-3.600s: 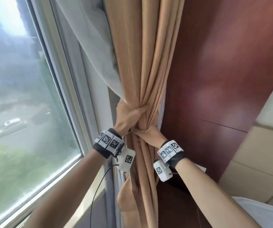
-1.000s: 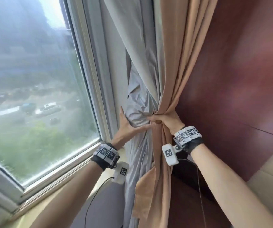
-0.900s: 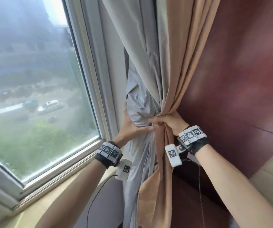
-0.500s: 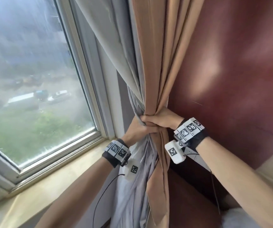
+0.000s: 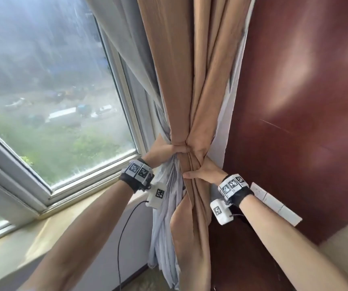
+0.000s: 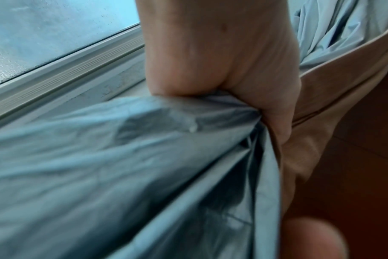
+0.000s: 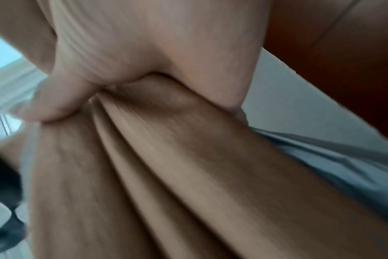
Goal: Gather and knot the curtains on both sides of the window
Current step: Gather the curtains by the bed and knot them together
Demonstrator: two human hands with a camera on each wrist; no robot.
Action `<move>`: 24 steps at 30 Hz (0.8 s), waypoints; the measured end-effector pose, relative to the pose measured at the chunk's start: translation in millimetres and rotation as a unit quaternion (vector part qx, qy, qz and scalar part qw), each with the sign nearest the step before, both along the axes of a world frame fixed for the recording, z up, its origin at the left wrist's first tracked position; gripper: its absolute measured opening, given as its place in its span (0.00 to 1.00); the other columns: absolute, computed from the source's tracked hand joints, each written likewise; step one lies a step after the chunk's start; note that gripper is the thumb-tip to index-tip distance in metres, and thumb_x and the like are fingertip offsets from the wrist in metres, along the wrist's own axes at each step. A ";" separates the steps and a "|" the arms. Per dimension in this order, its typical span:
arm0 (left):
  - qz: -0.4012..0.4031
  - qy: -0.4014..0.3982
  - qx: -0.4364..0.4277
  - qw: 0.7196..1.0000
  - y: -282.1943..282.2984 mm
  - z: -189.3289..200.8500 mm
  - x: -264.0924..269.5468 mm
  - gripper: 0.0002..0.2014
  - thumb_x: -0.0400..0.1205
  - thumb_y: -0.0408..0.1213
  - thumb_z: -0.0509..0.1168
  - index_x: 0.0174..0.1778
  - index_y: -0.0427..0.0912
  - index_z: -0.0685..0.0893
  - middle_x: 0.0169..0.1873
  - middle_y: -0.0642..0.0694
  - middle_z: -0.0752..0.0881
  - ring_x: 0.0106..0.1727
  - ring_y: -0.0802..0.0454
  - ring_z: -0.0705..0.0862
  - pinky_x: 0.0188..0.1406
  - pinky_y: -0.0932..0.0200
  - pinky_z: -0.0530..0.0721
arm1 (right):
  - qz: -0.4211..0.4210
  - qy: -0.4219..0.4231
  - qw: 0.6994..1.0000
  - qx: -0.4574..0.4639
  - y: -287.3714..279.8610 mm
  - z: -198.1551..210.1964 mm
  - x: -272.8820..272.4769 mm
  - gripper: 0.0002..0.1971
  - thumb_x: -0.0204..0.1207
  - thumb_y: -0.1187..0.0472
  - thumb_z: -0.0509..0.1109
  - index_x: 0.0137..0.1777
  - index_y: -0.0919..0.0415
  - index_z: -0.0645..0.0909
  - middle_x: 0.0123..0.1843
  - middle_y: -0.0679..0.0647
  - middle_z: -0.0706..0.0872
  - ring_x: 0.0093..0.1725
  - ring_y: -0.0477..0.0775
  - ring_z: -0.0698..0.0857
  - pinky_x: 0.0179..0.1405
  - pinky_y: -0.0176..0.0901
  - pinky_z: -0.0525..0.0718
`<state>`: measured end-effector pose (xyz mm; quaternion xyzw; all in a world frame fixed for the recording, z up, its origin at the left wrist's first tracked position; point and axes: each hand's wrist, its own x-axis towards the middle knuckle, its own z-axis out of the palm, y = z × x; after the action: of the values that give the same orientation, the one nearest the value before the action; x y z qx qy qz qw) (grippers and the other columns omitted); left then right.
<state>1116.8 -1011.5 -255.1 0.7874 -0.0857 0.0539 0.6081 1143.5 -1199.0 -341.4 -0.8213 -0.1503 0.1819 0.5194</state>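
No readable text, brand, number or sign in any view. Only markings: black-and-white square code tags on left wristband [image 5: 137, 170], right wristband [image 5: 233, 185] and both white camera pods (patterns, not letters). Wrist views blurred, nothing legible.

A dark red wood panel [image 5: 299, 101] fills the right; a pale windowsill [image 5: 32, 238] lies beneath the window frame [image 5: 80, 183].

Both forearms raised, left hand [image 5: 164, 150] clenched, right hand [image 5: 205, 172] just below, fingers curled.
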 end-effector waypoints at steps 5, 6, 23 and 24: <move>-0.075 0.076 0.082 0.991 4.8 2.6 4.3 0.16 0.76 0.25 0.80 0.57 0.40 0.89 0.50 0.52 0.92 0.52 0.62 0.90 0.50 0.74 0.84 | 0.012 0.018 0.995 0.096 29.5 20.7 -23.2 0.26 0.69 0.75 0.86 0.56 0.46 0.82 0.52 0.39 0.89 0.47 0.20 0.87 0.56 0.20 0.82; -0.086 0.084 0.094 0.988 5.9 2.9 6.4 0.15 0.76 0.24 0.79 0.57 0.40 0.89 0.50 0.52 0.91 0.50 0.66 0.90 0.48 0.76 0.83 | 0.013 0.018 0.992 0.124 32.9 22.2 -24.4 0.27 0.68 0.77 0.85 0.56 0.47 0.83 0.54 0.40 0.90 0.49 0.21 0.87 0.61 0.24 0.84; 0.188 -0.129 0.201 0.953 28.2 -53.9 -4.0 0.51 0.71 0.60 0.82 0.84 0.46 0.63 0.73 0.44 0.74 0.71 0.50 0.78 0.75 0.53 0.80 | -0.184 0.009 0.966 0.180 59.5 -1.4 29.7 0.41 0.60 0.66 0.93 0.74 0.61 0.80 0.64 0.48 0.89 0.66 0.51 0.87 0.72 0.41 0.82; 0.234 -0.167 0.201 0.936 24.3 -70.9 -20.0 0.44 0.74 0.55 0.82 0.79 0.43 0.67 0.65 0.44 0.77 0.61 0.50 0.79 0.65 0.53 0.84 | -0.196 0.010 0.963 0.185 59.4 -2.1 31.9 0.42 0.57 0.61 0.96 0.72 0.61 0.83 0.63 0.48 0.91 0.65 0.51 0.89 0.73 0.46 0.85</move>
<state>1096.9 -987.2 -325.9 0.8704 -0.0085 0.3075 0.3844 1175.4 -1139.6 -343.5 -0.7225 -0.0126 0.0536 0.6892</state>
